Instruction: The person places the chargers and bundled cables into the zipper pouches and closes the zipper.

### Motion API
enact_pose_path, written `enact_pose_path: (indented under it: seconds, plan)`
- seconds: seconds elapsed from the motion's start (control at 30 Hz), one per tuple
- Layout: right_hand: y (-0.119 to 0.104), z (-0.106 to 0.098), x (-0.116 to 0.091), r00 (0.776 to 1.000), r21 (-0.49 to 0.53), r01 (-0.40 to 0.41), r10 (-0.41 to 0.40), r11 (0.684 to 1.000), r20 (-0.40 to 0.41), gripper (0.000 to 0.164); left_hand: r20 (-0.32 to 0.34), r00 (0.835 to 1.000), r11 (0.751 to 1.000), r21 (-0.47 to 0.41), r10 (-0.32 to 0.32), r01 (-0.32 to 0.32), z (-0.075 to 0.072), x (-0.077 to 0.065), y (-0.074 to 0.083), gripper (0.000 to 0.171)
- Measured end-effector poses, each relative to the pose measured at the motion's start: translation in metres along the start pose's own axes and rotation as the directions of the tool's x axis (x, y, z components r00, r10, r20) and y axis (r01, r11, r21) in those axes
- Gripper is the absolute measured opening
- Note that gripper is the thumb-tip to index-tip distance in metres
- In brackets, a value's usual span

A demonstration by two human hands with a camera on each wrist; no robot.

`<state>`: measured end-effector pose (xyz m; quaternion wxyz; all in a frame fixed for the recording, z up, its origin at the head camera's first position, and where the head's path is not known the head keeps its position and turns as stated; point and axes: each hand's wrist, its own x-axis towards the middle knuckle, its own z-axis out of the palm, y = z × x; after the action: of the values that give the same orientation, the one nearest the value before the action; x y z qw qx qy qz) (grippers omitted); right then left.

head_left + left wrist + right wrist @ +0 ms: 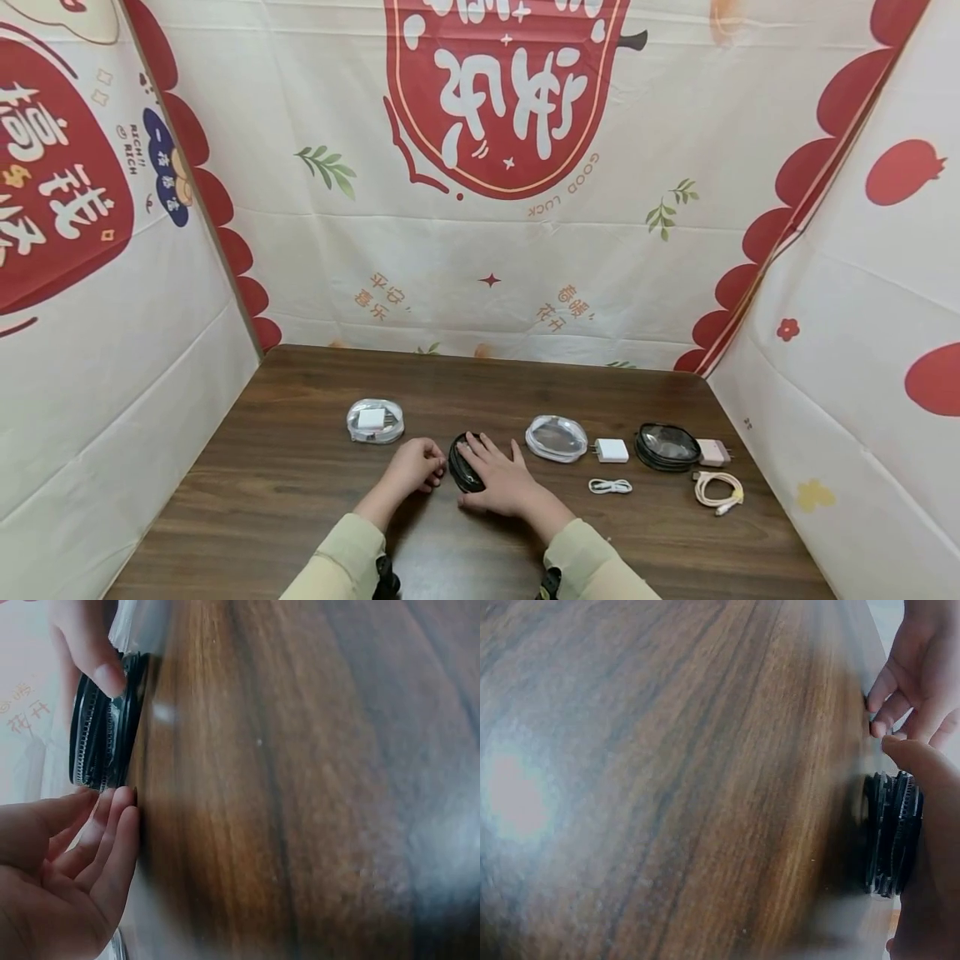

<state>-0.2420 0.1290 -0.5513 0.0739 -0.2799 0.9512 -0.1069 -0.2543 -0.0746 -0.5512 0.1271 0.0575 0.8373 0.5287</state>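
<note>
A small black oval zip case [466, 463] lies on the wooden table between both hands. My right hand [504, 481] rests on its top with the fingers spread, covering much of the lid. My left hand [414, 467] is at the left edge of the case, its fingers curled and thumb and fingertips together. In the left wrist view the left fingertips [124, 796] pinch at the end of the case [105, 735], where zipper teeth run along its side. What exactly they hold there is hidden. The right wrist view shows the case [891, 836] beside the right hand.
A clear case with a white charger [371, 419] lies at left. To the right are another clear case [557, 438], a white charger plug [611, 451], a white cable [610, 486], a black case [667, 447], a pale pink charger [713, 452] and a cream cable [718, 492]. Printed cloth [480, 250] encloses the table.
</note>
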Motion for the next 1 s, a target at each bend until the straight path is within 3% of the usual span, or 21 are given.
enact_pose_path:
  seconds: [0.5,0.8,1.0]
  plan:
    - [0.011,-0.014,0.0,0.997,0.087,0.063,-0.067,0.994,0.039,0.077,0.082,0.997,0.999,0.038,0.014,-0.017,-0.002,0.014,0.003,0.012]
    - [0.008,-0.007,0.005,0.998,-0.03,0.022,-0.02,0.999,0.057,0.087,0.1,0.995,1.0,0.014,0.013,-0.015,-0.006,0.018,0.004,0.012]
    - [0.005,-0.005,0.005,0.998,-0.045,0.0,0.003,0.999,0.06,0.091,0.116,0.993,1.0,-0.005,0.001,0.0,-0.006,0.017,0.002,0.011]
